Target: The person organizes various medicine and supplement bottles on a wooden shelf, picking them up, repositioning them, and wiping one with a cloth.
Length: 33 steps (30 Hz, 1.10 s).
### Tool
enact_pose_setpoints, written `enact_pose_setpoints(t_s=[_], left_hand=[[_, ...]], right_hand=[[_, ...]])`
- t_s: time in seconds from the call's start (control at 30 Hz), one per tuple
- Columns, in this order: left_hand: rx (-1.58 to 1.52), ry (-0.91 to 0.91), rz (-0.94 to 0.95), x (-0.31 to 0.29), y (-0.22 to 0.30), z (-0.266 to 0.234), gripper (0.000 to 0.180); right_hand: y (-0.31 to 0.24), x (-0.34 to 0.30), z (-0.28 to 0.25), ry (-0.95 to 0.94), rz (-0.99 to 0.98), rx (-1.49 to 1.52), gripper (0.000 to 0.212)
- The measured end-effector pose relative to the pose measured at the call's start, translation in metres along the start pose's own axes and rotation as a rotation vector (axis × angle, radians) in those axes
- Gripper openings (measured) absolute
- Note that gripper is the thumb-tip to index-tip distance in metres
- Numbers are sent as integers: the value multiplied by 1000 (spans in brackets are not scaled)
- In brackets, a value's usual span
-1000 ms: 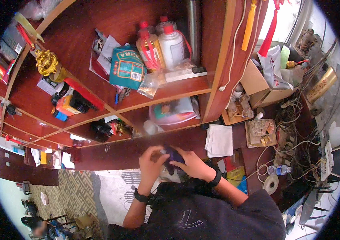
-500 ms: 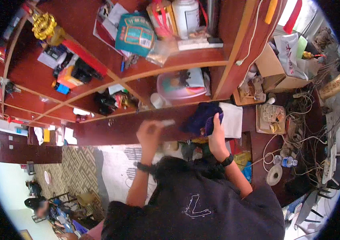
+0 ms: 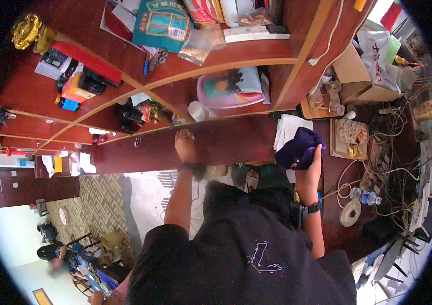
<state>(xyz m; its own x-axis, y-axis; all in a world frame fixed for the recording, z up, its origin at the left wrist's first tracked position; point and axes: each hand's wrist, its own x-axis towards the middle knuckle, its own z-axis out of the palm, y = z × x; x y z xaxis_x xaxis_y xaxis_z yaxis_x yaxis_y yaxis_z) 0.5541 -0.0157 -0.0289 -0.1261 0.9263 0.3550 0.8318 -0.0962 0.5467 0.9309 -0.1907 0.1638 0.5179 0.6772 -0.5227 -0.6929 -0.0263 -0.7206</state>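
My right hand (image 3: 309, 175) grips a bunched dark purple cloth (image 3: 301, 148) beside the shelf's right end. Some white folded paper or cloth (image 3: 288, 127) lies just behind it, partly covered. At the shelf ledge (image 3: 236, 129), my left hand (image 3: 185, 146) is closed with its fingers curled; whatever they hold is hidden. Close beyond that hand stand a white cup (image 3: 197, 111) and a small clear item (image 3: 179, 120). Each wrist wears a dark band.
Above the ledge, cubbies hold a pink tray (image 3: 228, 94), a teal packet (image 3: 161, 24) and an orange box (image 3: 81, 86). To the right are a tray of round pieces (image 3: 351, 136), a cardboard box (image 3: 351, 76), tangled cables (image 3: 394, 152) and a bottle (image 3: 371, 197). Another person (image 3: 55, 256) is far left.
My right hand has carried the purple cloth to the right, over the white paper or cloth. My left hand has moved up to the ledge; the whitish piece at its fingers no longer shows.
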Motion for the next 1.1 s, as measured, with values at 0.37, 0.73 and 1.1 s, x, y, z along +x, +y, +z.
enact_pose_setpoints(t_s=[0.37, 0.73, 1.1], left_hand=[[81, -16, -79, 7, -7, 13, 24], [172, 109, -35, -7, 31, -24, 53], [-62, 151, 718, 72, 260, -165, 53]], right_hand=[[12, 13, -10, -132, 108, -8, 44], [22, 16, -3, -179, 96, -87, 42], [33, 49, -18, -85, 131, 65, 30]])
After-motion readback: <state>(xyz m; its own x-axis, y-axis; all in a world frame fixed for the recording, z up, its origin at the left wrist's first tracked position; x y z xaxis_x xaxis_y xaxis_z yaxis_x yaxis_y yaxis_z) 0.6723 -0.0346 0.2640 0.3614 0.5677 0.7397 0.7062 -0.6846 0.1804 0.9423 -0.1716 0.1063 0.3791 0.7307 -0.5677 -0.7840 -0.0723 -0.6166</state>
